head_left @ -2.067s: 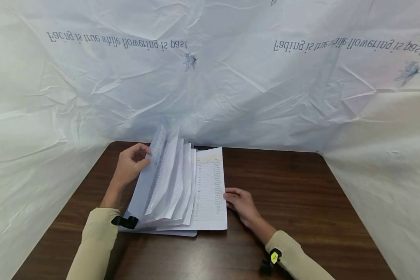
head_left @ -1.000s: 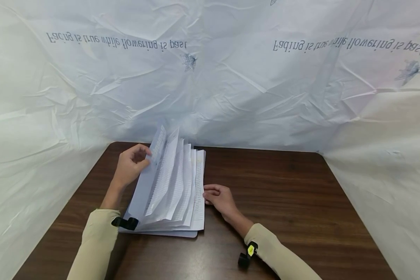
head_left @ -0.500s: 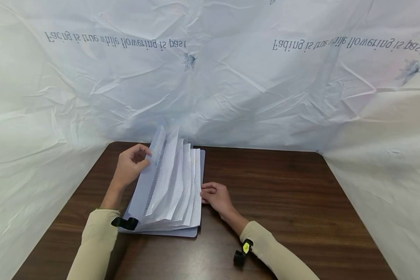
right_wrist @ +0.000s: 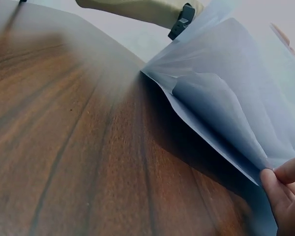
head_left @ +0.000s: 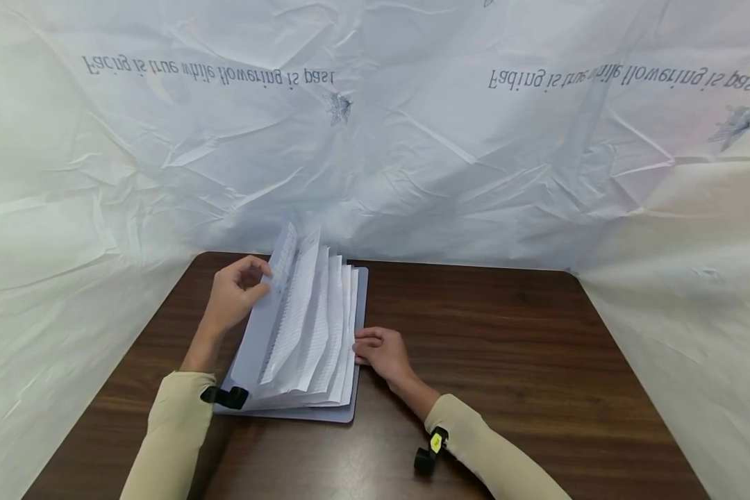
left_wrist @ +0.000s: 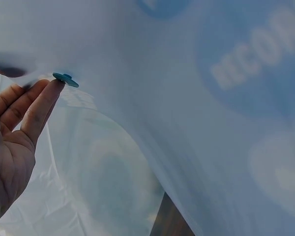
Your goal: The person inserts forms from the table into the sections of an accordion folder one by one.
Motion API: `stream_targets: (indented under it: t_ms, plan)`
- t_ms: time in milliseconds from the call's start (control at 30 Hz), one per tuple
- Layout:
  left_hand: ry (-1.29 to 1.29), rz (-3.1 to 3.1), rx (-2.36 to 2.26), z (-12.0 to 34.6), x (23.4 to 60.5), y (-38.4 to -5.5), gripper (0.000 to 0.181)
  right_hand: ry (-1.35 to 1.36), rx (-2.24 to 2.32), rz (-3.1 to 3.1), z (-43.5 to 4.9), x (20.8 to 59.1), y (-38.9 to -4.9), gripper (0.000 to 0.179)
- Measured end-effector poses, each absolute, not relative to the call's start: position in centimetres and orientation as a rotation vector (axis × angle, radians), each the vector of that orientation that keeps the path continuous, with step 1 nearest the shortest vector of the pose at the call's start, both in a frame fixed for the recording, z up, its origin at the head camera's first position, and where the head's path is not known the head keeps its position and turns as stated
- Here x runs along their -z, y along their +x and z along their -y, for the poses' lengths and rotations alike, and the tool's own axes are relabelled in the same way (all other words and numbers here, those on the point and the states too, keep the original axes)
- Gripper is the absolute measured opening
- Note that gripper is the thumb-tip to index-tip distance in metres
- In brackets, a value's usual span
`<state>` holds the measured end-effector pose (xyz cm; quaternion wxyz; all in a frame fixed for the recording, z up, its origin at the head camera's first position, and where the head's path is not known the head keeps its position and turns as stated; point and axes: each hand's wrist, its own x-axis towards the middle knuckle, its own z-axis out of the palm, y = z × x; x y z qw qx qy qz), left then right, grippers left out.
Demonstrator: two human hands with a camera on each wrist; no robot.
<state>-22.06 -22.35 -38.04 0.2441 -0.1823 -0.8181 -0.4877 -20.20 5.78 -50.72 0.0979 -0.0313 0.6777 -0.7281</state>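
A translucent blue plastic folder (head_left: 250, 347) stands spread on the table, its top cover lifted at the left. Several printed sheets (head_left: 315, 333) fan upright inside it. My left hand (head_left: 232, 292) pinches the raised cover by its edge. In the left wrist view, a teal snap button (left_wrist: 65, 79) sits at the fingertips of that left hand (left_wrist: 27, 118). My right hand (head_left: 382, 353) pinches the right edge of the sheets, over the folder's lower cover. The right wrist view has the thumb and fingers of my right hand (right_wrist: 287, 191) at the corner of the white paper (right_wrist: 206, 98).
The dark wooden table (head_left: 506, 347) extends to the right and in front of the folder. A wrinkled white plastic sheet (head_left: 412, 173) with printed lettering hangs behind the table and at both sides. Each sleeve carries a small black wrist camera (head_left: 225, 397).
My right hand has moved left, taking the sheet that stuck out on the right in over the folder. The folder's right margin now shows. My left hand has stayed in place.
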Motion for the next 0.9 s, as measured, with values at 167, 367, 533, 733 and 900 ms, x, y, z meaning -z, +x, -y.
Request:
stream_targets:
  t_ms: [167,367,533,733,900]
  plan:
    - [-0.499,2.238,1.328,22.2,37.9,-21.9,0.018,-0.121,2.091,-2.017,-5.5,50.8,-20.3,0.027]
    - [-0.497,2.246,1.323,22.2,37.9,-21.8,0.018,-0.144,2.012,-2.016,-5.4,50.7,-20.3,0.029]
    - [-0.497,2.243,1.323,22.3,38.0,-21.8,0.017,-0.191,1.969,-2.059,-5.6,50.3,-20.2,0.031]
    - [-0.481,2.247,1.318,22.3,37.9,-21.8,0.017,-0.421,1.763,-2.413,-6.9,49.9,-20.6,0.03]
    - [-0.471,2.259,1.294,22.5,38.5,-22.3,0.017,-0.676,1.428,-2.72,-7.9,49.7,-20.8,0.033]
